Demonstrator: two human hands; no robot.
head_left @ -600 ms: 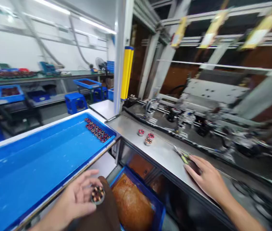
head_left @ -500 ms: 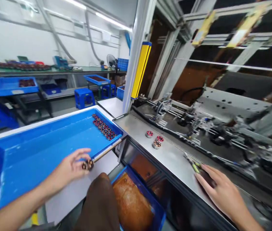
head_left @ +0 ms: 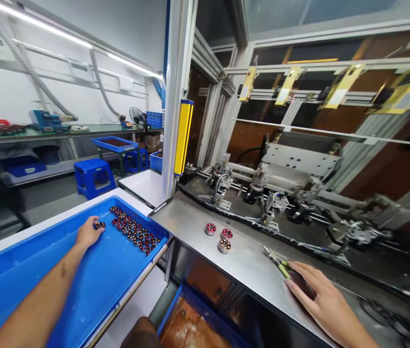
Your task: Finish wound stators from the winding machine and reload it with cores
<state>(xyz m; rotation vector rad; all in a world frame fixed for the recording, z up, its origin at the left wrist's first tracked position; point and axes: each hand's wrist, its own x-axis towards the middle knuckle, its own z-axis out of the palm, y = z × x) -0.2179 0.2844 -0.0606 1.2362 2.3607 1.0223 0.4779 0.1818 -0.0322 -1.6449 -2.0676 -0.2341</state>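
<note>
While the left hand (head_left: 88, 233) pinches a small wound part (head_left: 99, 225) over the blue tray (head_left: 45, 270) at lower left, the right hand (head_left: 321, 302) lies flat, fingers loose, on the steel surface (head_left: 241, 263) at lower right.

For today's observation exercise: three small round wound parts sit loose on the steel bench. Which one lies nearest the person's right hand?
The brownish, copper-toned part, at the front of the trio nearest the bench edge, lies closest to the right hand. The two red-topped parts sit behind it, farther away.
</note>
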